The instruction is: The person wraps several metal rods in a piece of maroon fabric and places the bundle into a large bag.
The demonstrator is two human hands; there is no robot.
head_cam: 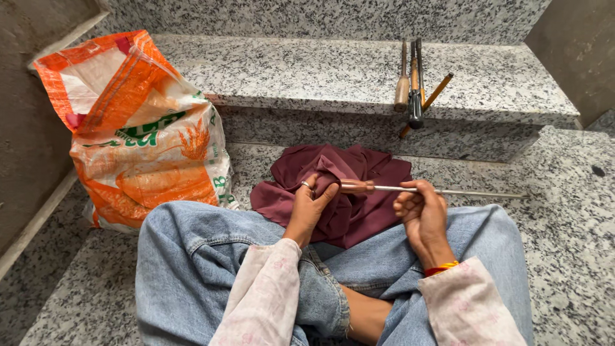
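Sitting on speckled granite steps point(333, 70), hands holding screwdriver point(410, 188).

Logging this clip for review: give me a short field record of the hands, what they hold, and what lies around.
left hand: grips the handle end of a long screwdriver with maroon cloth
right hand: fingers closed round the metal shaft
posture: seated cross-legged on granite floor
step: several hand tools lying together
left side: orange and white woven sack

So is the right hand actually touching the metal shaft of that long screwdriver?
Touching. The head view shows the right hand with fingers curled around the shaft of the screwdriver, no gap between them.
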